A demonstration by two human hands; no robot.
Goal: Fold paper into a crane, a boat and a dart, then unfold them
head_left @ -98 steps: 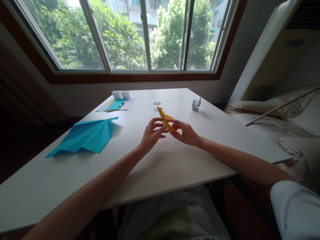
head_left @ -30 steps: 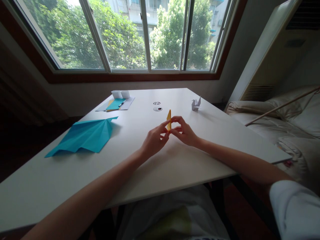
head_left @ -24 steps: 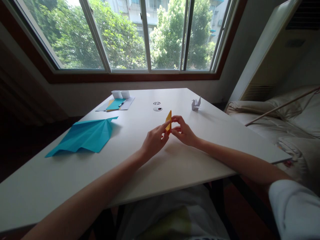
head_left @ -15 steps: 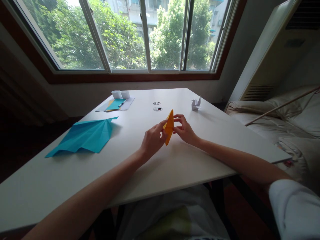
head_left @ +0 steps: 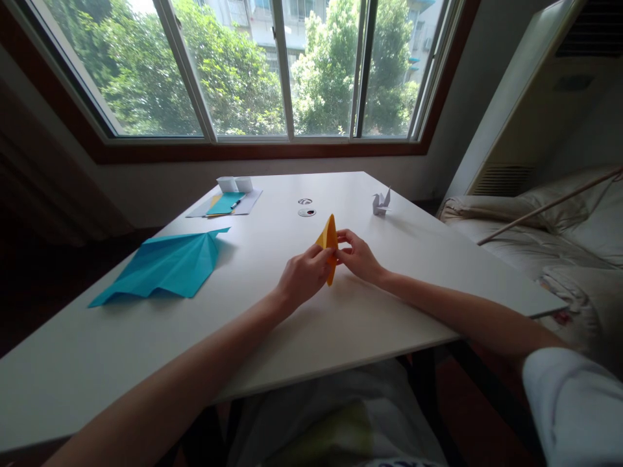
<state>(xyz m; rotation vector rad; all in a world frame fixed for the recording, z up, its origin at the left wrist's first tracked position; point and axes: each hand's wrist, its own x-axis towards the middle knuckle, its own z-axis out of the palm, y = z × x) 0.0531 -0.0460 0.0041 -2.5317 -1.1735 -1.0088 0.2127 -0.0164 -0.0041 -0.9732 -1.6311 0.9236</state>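
White table point(head_left: 341, 337) takes up most of the view, set under a wide window point(head_left: 272, 71) with trees outside; a bed point(head_left: 549, 240) with pale bedding sits off its right edge

Big blue folded paper point(head_left: 163, 264) lies flat on the table's left side, well apart from both hands

Far left corner of the table: a white sheet point(head_left: 246, 204) with a small teal sheet point(head_left: 224, 203) and a pen point(head_left: 236, 203) on top, two small white boxes point(head_left: 234, 183) just behind them

White paper crane point(head_left: 381, 202) stands upright near the far right of the table

Two small round marks point(head_left: 306, 207) on the table top just beyond the hands (can't tell what they are)

Left hand point(head_left: 304, 279) and right hand point(head_left: 359, 256) meet over the table's middle, both on the orange folded paper point(head_left: 329, 239). It's a narrow pointed piece standing roughly upright between them, tip up, lower point just off or at the table surface (can't tell which)

Left grip: fingers curled, thumb and fingertips pinching the orange paper from its left face. Right grip: fingertips pinching the same piece from its right edge, near mid-height
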